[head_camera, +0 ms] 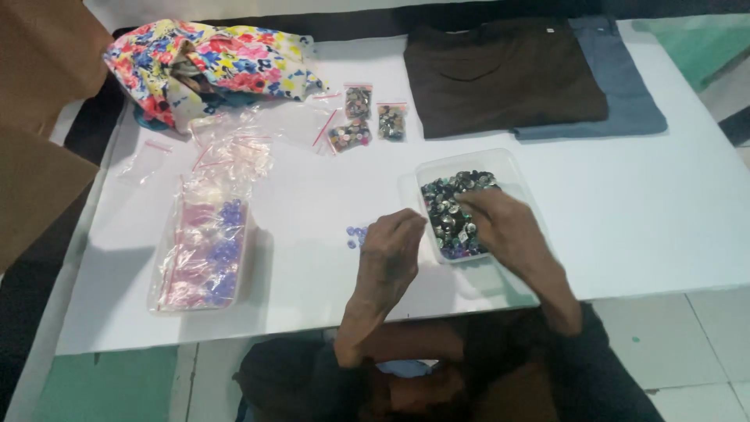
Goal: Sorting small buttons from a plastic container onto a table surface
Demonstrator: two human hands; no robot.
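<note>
Near desk edge: my two hands sorting buttons.
Left hand [393,248], fingers curled, contents unseen, beside a few purple buttons [356,234]; right hand [494,221], loosely curled, digs into the clear tub [508,166] of mixed buttons [447,199]. Three filled bags [367,117] lie mid-desk; the tub remains nearly full.

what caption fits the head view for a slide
Right hand in a clear tub of buttons, left hand near small purple buttons.
</note>
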